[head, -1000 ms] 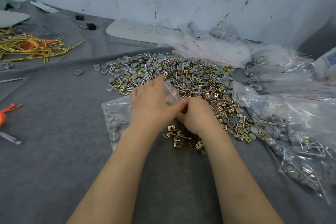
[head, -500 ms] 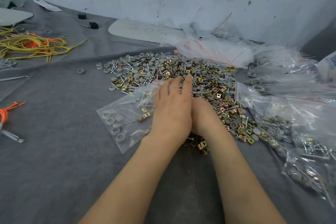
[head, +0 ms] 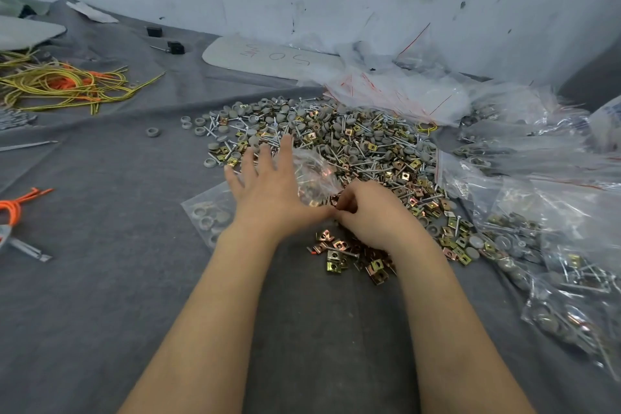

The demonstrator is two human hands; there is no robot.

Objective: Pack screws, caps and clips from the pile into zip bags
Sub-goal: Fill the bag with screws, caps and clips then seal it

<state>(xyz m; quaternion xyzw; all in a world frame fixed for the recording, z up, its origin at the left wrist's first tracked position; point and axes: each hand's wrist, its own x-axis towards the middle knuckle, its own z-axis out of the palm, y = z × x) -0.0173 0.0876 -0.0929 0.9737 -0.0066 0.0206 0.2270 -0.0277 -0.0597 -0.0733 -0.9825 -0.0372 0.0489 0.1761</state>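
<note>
Left hand has splayed on the bag; right hand pinches clips. Full bags at three o'clock; pile at twelve mostly left.

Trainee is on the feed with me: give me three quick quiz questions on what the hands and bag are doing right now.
1. True or false: the left hand has its fingers spread out straight.
2. What does the right hand pinch at its fingertips? A: a pen. B: metal clips. C: a pair of scissors.
3. Which parts show inside the zip bag just left of the left wrist?

Key: 1 true. 2 B. 3 grey caps.
</note>
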